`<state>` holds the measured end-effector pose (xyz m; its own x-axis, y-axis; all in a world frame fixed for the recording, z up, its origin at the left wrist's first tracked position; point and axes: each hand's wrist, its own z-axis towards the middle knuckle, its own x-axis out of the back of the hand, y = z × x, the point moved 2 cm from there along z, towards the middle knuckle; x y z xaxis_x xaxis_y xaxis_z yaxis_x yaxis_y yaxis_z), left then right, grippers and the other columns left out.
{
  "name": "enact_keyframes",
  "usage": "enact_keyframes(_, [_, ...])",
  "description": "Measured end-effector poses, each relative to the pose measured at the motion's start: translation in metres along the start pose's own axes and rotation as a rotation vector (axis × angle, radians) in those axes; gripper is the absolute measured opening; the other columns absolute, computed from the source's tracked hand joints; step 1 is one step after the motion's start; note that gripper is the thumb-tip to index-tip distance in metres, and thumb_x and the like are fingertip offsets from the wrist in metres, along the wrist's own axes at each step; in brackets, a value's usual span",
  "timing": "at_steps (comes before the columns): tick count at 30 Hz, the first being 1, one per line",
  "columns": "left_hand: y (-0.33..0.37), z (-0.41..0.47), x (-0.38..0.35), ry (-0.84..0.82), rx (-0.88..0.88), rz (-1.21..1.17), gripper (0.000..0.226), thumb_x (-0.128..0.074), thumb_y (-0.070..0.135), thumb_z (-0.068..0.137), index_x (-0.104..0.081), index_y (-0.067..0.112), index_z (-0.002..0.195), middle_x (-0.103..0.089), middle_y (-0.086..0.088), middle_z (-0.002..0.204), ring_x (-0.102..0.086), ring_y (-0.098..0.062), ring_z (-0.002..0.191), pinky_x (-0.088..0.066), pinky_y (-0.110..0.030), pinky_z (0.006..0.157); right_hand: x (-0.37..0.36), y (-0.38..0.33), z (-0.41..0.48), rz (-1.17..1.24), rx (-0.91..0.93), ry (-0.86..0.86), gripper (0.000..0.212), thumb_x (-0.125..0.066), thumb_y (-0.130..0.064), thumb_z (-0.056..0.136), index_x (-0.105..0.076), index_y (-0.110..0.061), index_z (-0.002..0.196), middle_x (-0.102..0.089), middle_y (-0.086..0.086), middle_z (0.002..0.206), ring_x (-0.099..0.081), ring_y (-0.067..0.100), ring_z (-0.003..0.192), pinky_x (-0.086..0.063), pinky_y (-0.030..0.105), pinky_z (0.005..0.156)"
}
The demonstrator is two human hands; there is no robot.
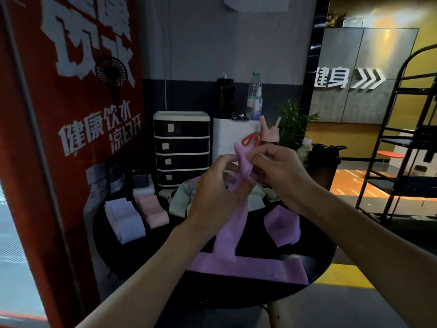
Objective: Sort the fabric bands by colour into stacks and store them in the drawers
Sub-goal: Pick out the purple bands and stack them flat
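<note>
Both forearms reach in from the bottom of the view and meet over the round black worktop [257, 237]. The left hand [212, 192] and right hand [276, 171] are raised, each with fingers curled and pinching the top of a purple band [233, 230]. It hangs from them as a long strip, and its lower end meets a second purple band [250, 268] lying flat across the near edge. A third purple piece [282, 227] sits folded to the right, just beside the right wrist.

At the left of the worktop lie a lavender stack [125, 218] and, touching it, a pink stack [153, 209]. Behind the hands is a loose green heap [182, 200], not yet squared up. The drawer unit [181, 147] stands at the back with all four drawers closed.

Sorting looks to be the step in hand, with purple the colour being gathered and storing not yet begun. The next move probably calls for straightening or folding the hanging strip. It should then go down squarely on the other purple pieces, so that one tidy stack forms, kept apart from the green heap. Limp fabric slides easily, so the edges will need lining up by hand.
</note>
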<state>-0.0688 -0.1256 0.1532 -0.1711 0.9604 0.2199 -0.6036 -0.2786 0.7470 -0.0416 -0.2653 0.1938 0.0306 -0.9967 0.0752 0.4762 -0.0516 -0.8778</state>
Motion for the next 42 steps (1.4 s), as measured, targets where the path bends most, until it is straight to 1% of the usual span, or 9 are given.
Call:
enact_keyframes(5, [0.001, 0.003, 0.005, 0.090, -0.040, -0.092, 0.007, -0.064, 0.012, 0.095, -0.068, 0.017, 0.095, -0.071, -0.002, 0.085, -0.067, -0.015, 0.075, -0.057, -0.031, 0.064, -0.007, -0.005, -0.009, 0.006, -0.034, -0.131, 0.027, -0.053, -0.021, 0.099, -0.073, -0.004, 0.091, -0.072, 0.013, 0.088, -0.065, 0.017, 0.080, -0.053, 0.027, 0.070])
enact_keyframes(7, [0.000, 0.003, 0.009, 0.136, -0.041, -0.059, 0.020, -0.057, 0.005, 0.097, -0.065, 0.009, 0.080, -0.058, 0.000, 0.064, -0.048, -0.005, 0.055, -0.040, -0.021, 0.051, -0.003, -0.004, -0.010, -0.087, 0.024, -0.083, 0.023, -0.053, -0.016, 0.099, -0.074, -0.010, 0.092, -0.071, 0.002, 0.084, -0.062, 0.005, 0.073, -0.047, 0.018, 0.063])
enact_keyframes(12, [0.005, 0.007, 0.016, 0.159, -0.005, -0.088, 0.028, -0.056, 0.004, 0.097, -0.056, -0.015, 0.076, -0.046, -0.012, 0.060, -0.036, -0.009, 0.057, -0.030, -0.022, 0.051, 0.001, 0.008, -0.010, -0.182, -0.013, -0.046, 0.016, -0.065, -0.013, 0.092, -0.066, -0.010, 0.107, -0.064, -0.003, 0.084, -0.056, -0.003, 0.066, -0.043, 0.009, 0.056])
enact_keyframes(16, [0.001, 0.009, 0.021, 0.141, 0.021, -0.137, 0.036, -0.058, 0.013, 0.098, -0.056, -0.018, 0.080, -0.047, -0.012, 0.064, -0.035, -0.017, 0.062, -0.027, -0.028, 0.054, 0.000, 0.011, -0.013, -0.175, -0.023, -0.055, 0.010, -0.067, -0.011, 0.090, -0.069, -0.013, 0.081, -0.061, -0.012, 0.062, -0.052, -0.004, 0.053, -0.041, 0.011, 0.053])
enact_keyframes(21, [0.002, 0.007, 0.026, 0.154, 0.058, -0.119, 0.026, -0.059, 0.016, 0.098, -0.070, -0.003, 0.085, -0.063, -0.005, 0.069, -0.053, -0.005, 0.059, -0.040, -0.015, 0.055, -0.003, 0.003, -0.013, -0.143, -0.021, -0.032, 0.012, -0.063, -0.012, 0.093, -0.067, -0.006, 0.084, -0.066, 0.004, 0.069, -0.058, 0.009, 0.061, -0.047, 0.022, 0.058])
enact_keyframes(24, [0.000, 0.008, 0.029, 0.151, 0.083, -0.115, 0.012, -0.059, 0.016, 0.097, -0.070, 0.012, 0.098, -0.071, -0.003, 0.088, -0.065, -0.008, 0.077, -0.054, -0.023, 0.070, -0.003, -0.004, -0.010, -0.167, -0.013, -0.011, 0.011, -0.063, -0.011, 0.092, -0.069, -0.009, 0.083, -0.067, 0.000, 0.065, -0.058, 0.010, 0.059, -0.048, 0.026, 0.057])
enact_keyframes(30, [0.012, 0.003, 0.029, 0.114, -0.154, 0.059, 0.019, -0.069, 0.013, 0.090, -0.066, 0.024, 0.106, -0.059, 0.002, 0.102, -0.055, -0.012, 0.087, -0.043, -0.014, 0.069, -0.008, -0.013, -0.005, -0.023, -0.062, 0.066, 0.006, -0.068, -0.008, 0.088, -0.064, -0.010, 0.093, -0.067, 0.007, 0.067, -0.062, 0.022, 0.064, -0.055, 0.035, 0.065])
enact_keyframes(37, [0.015, 0.010, 0.031, 0.005, -0.229, 0.090, 0.024, -0.077, 0.018, 0.084, -0.068, 0.026, 0.105, -0.060, 0.008, 0.105, -0.057, -0.013, 0.084, -0.041, -0.015, 0.065, -0.011, -0.019, -0.008, 0.129, -0.078, 0.004, 0.013, -0.059, 0.000, 0.093, -0.065, 0.010, 0.100, -0.069, 0.019, 0.084, -0.069, 0.024, 0.070, -0.060, 0.031, 0.070])
enact_keyframes(42, [0.023, 0.010, 0.036, -0.002, -0.060, -0.161, 0.016, -0.058, 0.014, 0.096, -0.073, 0.006, 0.095, -0.071, -0.009, 0.088, -0.065, -0.017, 0.076, -0.054, -0.023, 0.059, -0.011, -0.026, -0.008, 0.142, -0.105, -0.052, 0.010, -0.057, 0.005, 0.088, -0.064, -0.002, 0.092, -0.067, 0.018, 0.080, -0.066, 0.023, 0.077, -0.058, 0.037, 0.080])
